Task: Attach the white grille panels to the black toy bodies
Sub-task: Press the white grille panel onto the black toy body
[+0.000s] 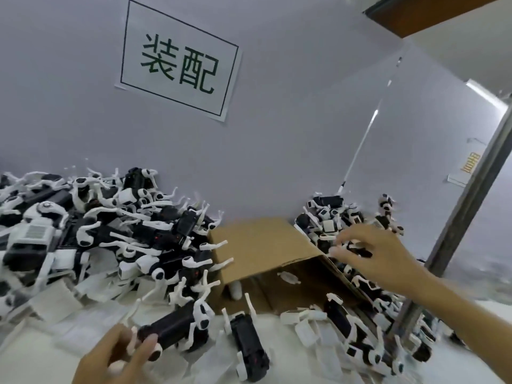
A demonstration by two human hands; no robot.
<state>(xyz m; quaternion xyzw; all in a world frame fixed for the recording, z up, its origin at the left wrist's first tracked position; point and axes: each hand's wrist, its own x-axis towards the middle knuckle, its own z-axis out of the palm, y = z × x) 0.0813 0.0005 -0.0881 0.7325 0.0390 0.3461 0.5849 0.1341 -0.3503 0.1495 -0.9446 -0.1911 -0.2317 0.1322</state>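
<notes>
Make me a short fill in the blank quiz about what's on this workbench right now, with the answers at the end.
1. The left hand grips a ____ toy body with white legs.
2. The right hand reaches over the pile on the ____ side of the box.
3. Between the two piles lies an open ____ box.

Answers: black; right; cardboard

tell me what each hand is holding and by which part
The left hand grips a black toy body by its near end. The right hand reaches over the right pile; whether it holds anything cannot be told.
</notes>
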